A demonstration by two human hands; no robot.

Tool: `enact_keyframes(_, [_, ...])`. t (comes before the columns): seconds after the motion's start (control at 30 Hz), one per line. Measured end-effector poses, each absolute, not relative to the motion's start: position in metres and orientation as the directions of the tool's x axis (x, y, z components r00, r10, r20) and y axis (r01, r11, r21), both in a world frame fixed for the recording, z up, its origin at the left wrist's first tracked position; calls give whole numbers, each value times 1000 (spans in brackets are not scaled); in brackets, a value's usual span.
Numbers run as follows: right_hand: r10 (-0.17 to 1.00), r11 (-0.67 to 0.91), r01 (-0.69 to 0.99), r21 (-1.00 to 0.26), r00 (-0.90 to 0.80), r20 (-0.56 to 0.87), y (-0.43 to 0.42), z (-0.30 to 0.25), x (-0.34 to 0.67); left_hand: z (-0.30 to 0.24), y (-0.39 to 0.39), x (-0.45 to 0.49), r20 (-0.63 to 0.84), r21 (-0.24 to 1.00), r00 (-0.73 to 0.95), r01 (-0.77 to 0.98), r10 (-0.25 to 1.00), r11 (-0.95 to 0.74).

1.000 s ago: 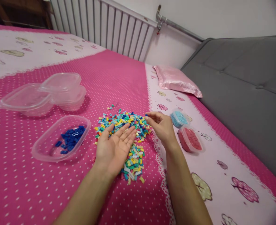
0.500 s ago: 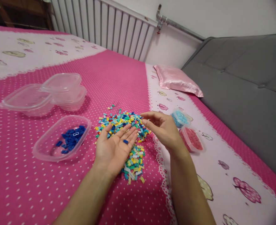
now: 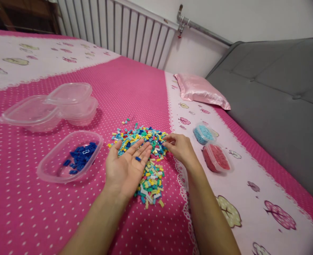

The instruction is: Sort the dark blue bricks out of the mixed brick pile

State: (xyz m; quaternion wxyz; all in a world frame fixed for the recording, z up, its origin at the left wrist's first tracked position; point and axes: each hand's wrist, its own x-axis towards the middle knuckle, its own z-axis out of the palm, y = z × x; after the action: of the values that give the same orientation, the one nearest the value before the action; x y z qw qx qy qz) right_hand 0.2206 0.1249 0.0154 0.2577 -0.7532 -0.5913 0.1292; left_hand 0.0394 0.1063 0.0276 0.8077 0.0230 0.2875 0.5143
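Left grip (image 3: 124, 169): you spread it (blue brick (image 3: 137, 159) atop)
Right grip (image 3: 181, 148): curled at your pile (image 3: 142, 135); can't tell if pinching

this is a home bedroom. a dotted pink bedspread (image 3: 140, 86), satin pillow (image 3: 201, 92) and padded grey headboard (image 3: 273, 76) show it, as does the white radiator (image 3: 116, 32) by the wall (image 3: 238, 19).
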Motion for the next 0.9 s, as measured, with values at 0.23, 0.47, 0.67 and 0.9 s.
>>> enact_keyframes(0.23, [949,-242,814,-528,313,46,130,5,220,28,106,39,-453,327,290,-826,843,460])
enact_keyframes(0.47, [947,-234,828,-510,313,72,133,-2,225,28,108,38,-461,321,294,-825,837,466])
enact_keyframes(0.67, [952,-218,846,-487,293,83,133,-1,224,28,108,39,-464,321,287,-828,838,461])
enact_keyframes(0.9, [926,-200,820,-536,337,170,131,6,227,29,107,38,-465,306,292,-833,836,461])
